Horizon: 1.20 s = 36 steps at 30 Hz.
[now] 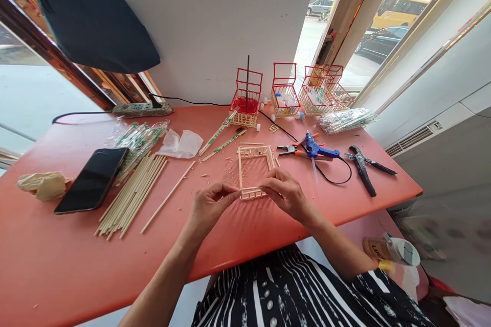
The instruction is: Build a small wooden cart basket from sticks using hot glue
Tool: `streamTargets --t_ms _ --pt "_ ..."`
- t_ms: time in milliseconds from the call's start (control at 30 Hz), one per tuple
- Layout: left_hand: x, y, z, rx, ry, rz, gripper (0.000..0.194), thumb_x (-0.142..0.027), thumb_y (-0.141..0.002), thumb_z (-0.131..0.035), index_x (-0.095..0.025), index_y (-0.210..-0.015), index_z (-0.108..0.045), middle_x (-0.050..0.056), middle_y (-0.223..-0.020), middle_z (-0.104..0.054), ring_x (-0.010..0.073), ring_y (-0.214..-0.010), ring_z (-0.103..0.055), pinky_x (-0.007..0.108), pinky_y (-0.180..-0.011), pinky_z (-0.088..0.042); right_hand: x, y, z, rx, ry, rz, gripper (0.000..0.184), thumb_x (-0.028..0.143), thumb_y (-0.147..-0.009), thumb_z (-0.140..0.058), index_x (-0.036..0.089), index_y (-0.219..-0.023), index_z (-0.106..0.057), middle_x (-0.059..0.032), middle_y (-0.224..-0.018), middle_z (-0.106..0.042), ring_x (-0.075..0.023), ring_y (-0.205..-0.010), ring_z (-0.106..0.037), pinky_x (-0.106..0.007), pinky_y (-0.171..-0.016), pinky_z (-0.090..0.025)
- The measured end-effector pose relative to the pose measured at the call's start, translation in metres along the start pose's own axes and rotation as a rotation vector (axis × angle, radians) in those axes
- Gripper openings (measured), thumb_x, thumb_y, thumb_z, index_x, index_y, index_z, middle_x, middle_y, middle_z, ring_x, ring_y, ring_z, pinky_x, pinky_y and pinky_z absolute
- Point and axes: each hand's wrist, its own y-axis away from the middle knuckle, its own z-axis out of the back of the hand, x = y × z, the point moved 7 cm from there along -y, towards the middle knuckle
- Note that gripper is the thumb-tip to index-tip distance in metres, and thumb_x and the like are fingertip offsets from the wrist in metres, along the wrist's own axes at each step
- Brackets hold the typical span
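Fingers [235, 195] on left hand [207, 207] and right hand [287, 193] are pinching a stick [251, 189] across the frame [240, 167], seemingly aligning it; next, placing is needing steadiness.

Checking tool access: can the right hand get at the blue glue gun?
Likely yes: nothing tall stands between right hand and blue glue gun, though the hand is occupied at the stick frame.
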Motion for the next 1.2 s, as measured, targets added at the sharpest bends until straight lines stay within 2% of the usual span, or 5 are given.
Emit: streamTargets --t_ms 1200 --pt "-0.0004 -0.0004 -0.0011 0.003 0.004 -0.018 0.019 -0.038 -0.074 -0.08 -0.02 -0.071 -0.077 0.004 -0.072 -0.075 0.0174 -0.069 -0.068 0.027 -0.067 -0.055 -0.0012 0.0012 -0.0007 0.008 -0.009 -0.033 0.014 0.023 -0.107 -0.059 0.023 -0.102 -0.072 -0.0033 -0.089 -0.063 -0.0155 -0.083 -0.06 -0.028 -0.075 -0.051"
